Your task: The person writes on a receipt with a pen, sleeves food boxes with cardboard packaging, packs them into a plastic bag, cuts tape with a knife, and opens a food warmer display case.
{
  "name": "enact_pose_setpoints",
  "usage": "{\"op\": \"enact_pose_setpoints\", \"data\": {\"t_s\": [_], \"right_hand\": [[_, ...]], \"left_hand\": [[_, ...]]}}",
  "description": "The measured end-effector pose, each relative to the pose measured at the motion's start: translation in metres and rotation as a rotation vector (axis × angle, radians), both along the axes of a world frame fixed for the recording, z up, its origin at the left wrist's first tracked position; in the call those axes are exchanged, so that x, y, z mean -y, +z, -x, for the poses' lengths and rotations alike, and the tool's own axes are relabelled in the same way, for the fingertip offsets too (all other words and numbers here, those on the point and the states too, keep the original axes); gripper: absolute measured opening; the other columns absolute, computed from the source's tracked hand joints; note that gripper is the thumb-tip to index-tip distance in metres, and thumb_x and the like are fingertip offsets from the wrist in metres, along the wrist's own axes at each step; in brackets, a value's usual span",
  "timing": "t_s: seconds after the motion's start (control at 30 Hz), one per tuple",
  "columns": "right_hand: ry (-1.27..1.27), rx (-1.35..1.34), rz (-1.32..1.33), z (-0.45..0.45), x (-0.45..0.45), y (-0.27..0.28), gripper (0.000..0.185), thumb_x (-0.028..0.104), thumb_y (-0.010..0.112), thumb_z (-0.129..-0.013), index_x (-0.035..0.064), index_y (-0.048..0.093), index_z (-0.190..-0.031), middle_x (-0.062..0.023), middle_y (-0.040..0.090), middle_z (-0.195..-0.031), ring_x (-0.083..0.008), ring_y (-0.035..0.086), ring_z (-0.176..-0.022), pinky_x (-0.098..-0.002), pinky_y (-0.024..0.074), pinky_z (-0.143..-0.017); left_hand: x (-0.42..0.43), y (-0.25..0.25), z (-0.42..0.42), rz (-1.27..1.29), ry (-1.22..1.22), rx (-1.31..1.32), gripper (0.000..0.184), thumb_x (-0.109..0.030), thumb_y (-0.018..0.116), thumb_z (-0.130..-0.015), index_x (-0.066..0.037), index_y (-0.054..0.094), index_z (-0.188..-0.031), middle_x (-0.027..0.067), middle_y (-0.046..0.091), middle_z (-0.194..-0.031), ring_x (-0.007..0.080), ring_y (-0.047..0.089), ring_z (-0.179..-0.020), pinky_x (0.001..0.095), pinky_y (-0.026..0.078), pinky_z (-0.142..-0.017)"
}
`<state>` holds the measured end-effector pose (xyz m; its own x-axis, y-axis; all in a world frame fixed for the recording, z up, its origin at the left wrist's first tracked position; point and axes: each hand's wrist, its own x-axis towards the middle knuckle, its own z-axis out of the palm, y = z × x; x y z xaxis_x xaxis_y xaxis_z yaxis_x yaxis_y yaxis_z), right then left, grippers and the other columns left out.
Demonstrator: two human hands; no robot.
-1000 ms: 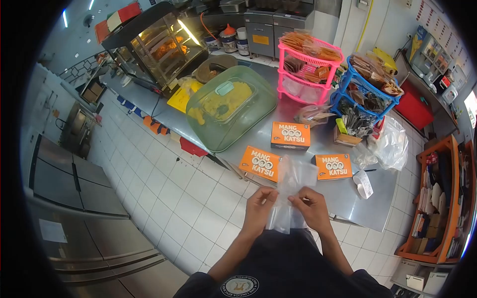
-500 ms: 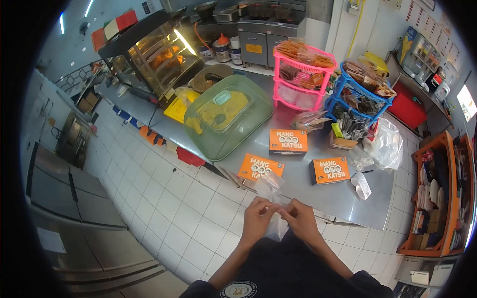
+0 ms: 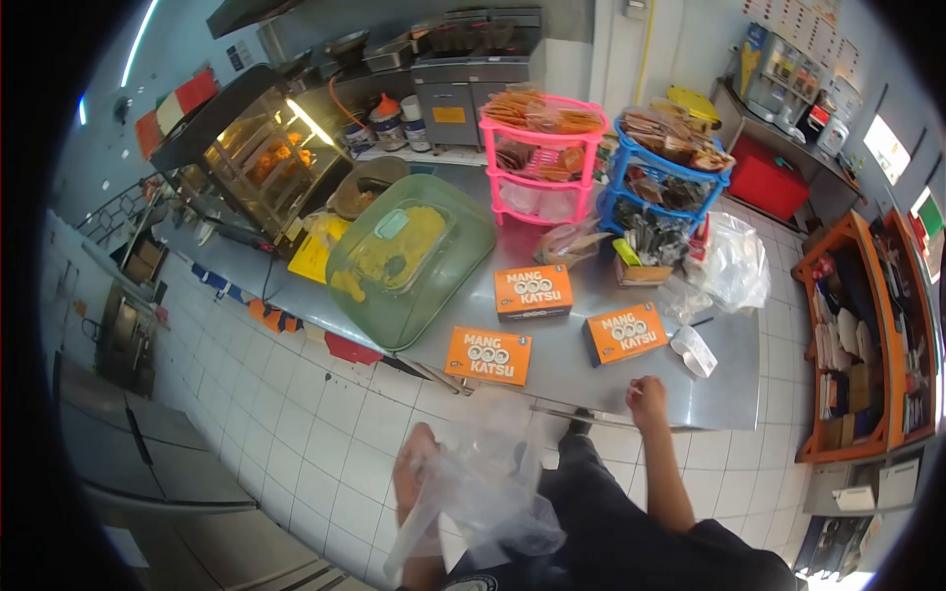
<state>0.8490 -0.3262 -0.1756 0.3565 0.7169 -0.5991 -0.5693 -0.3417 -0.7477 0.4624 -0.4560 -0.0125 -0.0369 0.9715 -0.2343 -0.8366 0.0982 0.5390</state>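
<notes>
A clear plastic bag [image 3: 488, 483], spread wide and blurred, hangs from my left hand [image 3: 418, 455], which is closed on it at the lower middle. My right hand [image 3: 646, 402] is away to the right by the table's front edge, fingers curled, with a small pale bit at the fingertips that I cannot make out. Three orange boxes stand on the steel table [image 3: 724, 389]: one at the front left [image 3: 489, 357], one behind it [image 3: 533, 293], one on the right [image 3: 626, 333], the nearest to my right hand.
A green translucent cover [image 3: 458, 236] over yellow food is at the table's left. Behind the boxes are a pink rack [image 3: 493, 163] and a blue rack [image 3: 616, 177] with packets. A paper tray [image 3: 695, 352] and plastic bags [image 3: 734, 261] lie at the right.
My hands have parted: the right moved off to the right, and the left went left and down with the bag, which has opened out. The camera view has shifted.
</notes>
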Motion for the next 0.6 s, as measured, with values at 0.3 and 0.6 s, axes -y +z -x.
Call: {"op": "enact_pose_setpoints", "data": {"t_s": [0.3, 0.6], "right_hand": [[1.028, 0.777, -0.666, 0.134, 0.040, 0.207, 0.029, 0.012, 0.070, -0.088, 0.0030, 0.057, -0.112, -0.0114, 0.068, -0.098, -0.0175, 0.067, -0.092, -0.0302, 0.0534, -0.075], [1.053, 0.510, -0.490, 0.107, 0.019, 0.164, 0.012, 0.006, 0.060, -0.095, 0.0008, 0.056, -0.104, -0.0026, 0.061, -0.086, -0.0130, 0.062, -0.083, -0.0297, 0.0533, -0.079]], "left_hand": [[-0.056, 0.017, -0.086, -0.088, 0.091, -0.710, 0.016, -0.019, 0.046, -0.107, -0.004, 0.046, -0.104, 0.0063, 0.060, -0.083, 0.0125, 0.065, -0.082, 0.0292, 0.054, -0.077], [-0.061, -0.003, -0.054, 0.066, 0.040, 0.093, 0.012, -0.019, 0.045, -0.107, -0.009, 0.049, -0.109, -0.0003, 0.059, -0.092, 0.0120, 0.060, -0.082, 0.0248, 0.049, -0.077]]}}
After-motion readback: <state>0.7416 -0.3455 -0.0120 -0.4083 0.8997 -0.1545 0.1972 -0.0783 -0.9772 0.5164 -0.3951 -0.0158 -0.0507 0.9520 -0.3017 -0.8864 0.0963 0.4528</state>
